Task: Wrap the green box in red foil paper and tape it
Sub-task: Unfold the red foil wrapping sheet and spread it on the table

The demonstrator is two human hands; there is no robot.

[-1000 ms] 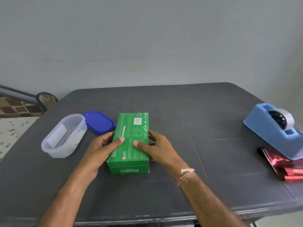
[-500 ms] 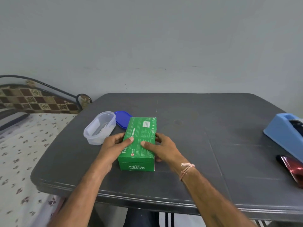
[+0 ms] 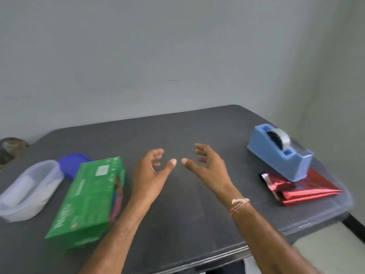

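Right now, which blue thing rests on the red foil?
The light blue tape dispenser, far right, sits on the foil; the dark blue lid lies left, behind the green box.

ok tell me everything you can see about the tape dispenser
The tape dispenser is a light blue, wedge-shaped block that looks like plastic. A roll of greyish tape with a dark core sits in its top slot. It stands upright at the right side of the dark grey table, close to the edge. Its near end appears to rest on the folded red foil paper. The left hand and right hand are both clear of it.
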